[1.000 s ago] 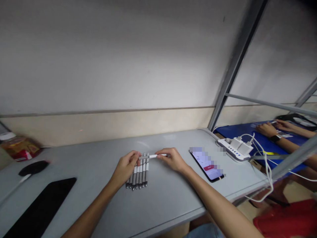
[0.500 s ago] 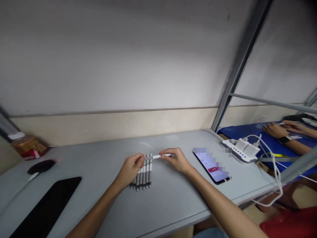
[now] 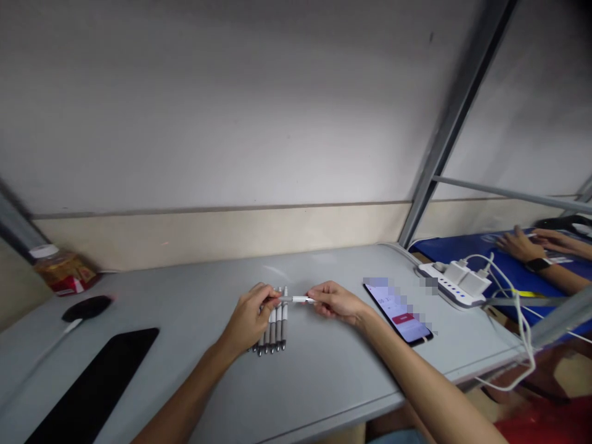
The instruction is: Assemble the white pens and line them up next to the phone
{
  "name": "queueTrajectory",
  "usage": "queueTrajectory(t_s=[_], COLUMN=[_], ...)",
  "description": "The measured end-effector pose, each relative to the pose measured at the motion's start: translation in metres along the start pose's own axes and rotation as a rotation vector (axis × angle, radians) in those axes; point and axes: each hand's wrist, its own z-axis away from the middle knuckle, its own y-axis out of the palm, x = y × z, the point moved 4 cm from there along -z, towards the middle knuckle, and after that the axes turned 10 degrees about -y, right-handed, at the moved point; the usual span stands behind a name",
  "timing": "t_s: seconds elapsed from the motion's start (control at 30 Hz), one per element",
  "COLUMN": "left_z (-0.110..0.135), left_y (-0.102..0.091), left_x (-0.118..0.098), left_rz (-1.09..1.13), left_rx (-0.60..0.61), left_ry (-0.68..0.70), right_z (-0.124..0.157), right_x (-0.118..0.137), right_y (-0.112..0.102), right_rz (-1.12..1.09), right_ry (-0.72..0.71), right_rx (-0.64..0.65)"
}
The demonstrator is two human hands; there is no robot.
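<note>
A white and grey pen [image 3: 298,299] lies level between my two hands, just above the desk. My left hand [image 3: 254,313] pinches its grey end, while my right hand [image 3: 337,302] closes on the white end with thumb and fingers. Below and partly behind my left hand, several similar pens [image 3: 278,333] rest side by side on the grey desk [image 3: 319,364], their metal tips toward me. My left hand covers part of that row. The ends of the held pen are hidden by my fingers.
Right of my hands lies a lit phone [image 3: 398,311]. A power strip [image 3: 451,287] with plugs and white cables sits farther right. At left are a dark flat object [image 3: 92,388], a black round pad [image 3: 87,308] and a bottle [image 3: 65,271]. Another person's hands [image 3: 522,245] work over a blue table.
My right hand has turned slightly and covers more of the pen's white end. My left hand keeps its pinch, hiding more of the row. The view has shifted a little.
</note>
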Motion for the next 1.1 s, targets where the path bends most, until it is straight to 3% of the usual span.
queueTrajectory(t_s=[0.17, 0.27, 0.37, 0.5, 0.63, 0.7, 0.93, 1.1], left_z=[0.002, 0.004, 0.004, 0.005, 0.007, 0.006, 0.004, -0.001], left_y=[0.004, 0.009, 0.011, 0.008, 0.009, 0.009, 0.011, 0.006], left_x=[-0.001, -0.003, -0.007, -0.016, -0.02, -0.017, -0.002, 0.015], left_rz=[-0.199, -0.311, -0.39, -0.487, -0.565, -0.579, -0.407, -0.416], left_rx=[0.074, 0.133, 0.104, -0.004, -0.011, -0.016, 0.059, -0.033], left_ry=[0.073, 0.142, 0.203, 0.268, 0.315, 0.305, 0.186, 0.013], right_z=[-0.004, -0.003, -0.002, 0.001, 0.001, -0.001, -0.008, -0.005], right_x=[0.013, 0.017, 0.014, 0.006, 0.0, -0.001, 0.0, 0.007], right_y=[0.006, 0.01, 0.013, 0.014, 0.015, 0.012, -0.017, -0.024], right_rz=[0.285, 0.351, 0.276, 0.002, -0.249, -0.303, -0.577, -0.716], right_ry=[-0.229, -0.291, -0.23, -0.038, 0.117, 0.106, -0.139, -0.217], right_rx=[-0.046, -0.038, 0.024, 0.038, 0.046, -0.006, -0.498, -0.512])
